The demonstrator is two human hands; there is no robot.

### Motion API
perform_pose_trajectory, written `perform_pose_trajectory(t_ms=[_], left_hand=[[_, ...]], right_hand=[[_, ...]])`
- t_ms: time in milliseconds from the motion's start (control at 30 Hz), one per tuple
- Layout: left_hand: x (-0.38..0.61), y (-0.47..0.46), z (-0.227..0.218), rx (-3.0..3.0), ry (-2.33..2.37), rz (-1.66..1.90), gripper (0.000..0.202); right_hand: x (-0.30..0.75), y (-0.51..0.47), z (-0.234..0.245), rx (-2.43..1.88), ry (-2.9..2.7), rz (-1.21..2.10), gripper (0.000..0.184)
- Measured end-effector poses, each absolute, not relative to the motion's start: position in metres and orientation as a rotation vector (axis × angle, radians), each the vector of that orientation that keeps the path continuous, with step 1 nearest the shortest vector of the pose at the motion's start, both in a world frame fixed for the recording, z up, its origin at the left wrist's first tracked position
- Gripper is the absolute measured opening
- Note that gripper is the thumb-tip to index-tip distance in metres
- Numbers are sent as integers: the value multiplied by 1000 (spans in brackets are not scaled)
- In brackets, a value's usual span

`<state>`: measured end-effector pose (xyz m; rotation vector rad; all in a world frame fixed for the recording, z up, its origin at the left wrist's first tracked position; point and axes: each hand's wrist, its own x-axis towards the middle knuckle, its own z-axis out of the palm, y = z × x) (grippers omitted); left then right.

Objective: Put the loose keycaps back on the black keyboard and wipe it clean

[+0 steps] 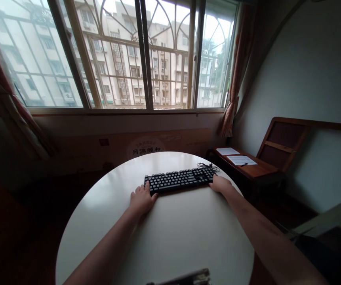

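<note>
A black keyboard (179,181) with pale-looking keycaps lies across the far half of a round white table (170,233). Its left end is gripped by my left hand (142,199), thumb along the front edge and fingers at the side. My right hand (220,184) closes around the right end, its fingertips partly hidden. Behind the keyboard's right corner sits its bundled black cable (208,166).
At the table's near edge a dark object with a metallic edge (188,277) shows only in part. Right of the table, a wooden chair (265,168) holds paper sheets (241,160) and a pen. A barred window (146,59) and curtains (232,91) stand beyond.
</note>
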<state>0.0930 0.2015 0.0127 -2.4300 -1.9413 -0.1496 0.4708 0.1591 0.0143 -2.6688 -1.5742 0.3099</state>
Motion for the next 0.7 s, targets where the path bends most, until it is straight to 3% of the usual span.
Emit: perform_pose_trajectory(t_ms=[233,700], left_hand=[[114,244,9,-2408,-1969,-180,81],[168,302,-2,-2416,-1977,-314,81]], right_hand=[[477,191,4,-2619,-1386,301,66],[486,202,-7,-2578,-1368,352,64]])
